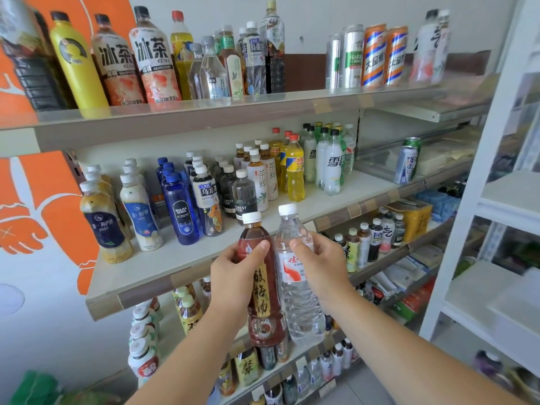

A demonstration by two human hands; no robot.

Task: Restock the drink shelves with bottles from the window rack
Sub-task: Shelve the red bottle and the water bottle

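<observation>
A: Report fixture status.
B: Middle shelf [187, 258] carries upright bottles in rows; its front left area is bare.
A: Report the hands.
B: Left hand [233, 276] grasps the tea bottle [264, 305] around its upper body. Right hand [320, 264] grasps the water bottle [298, 302] likewise.
A: Bottle location?
B: Both upright, side by side and touching, held in front of the middle shelf edge. White caps fitted on both.
</observation>
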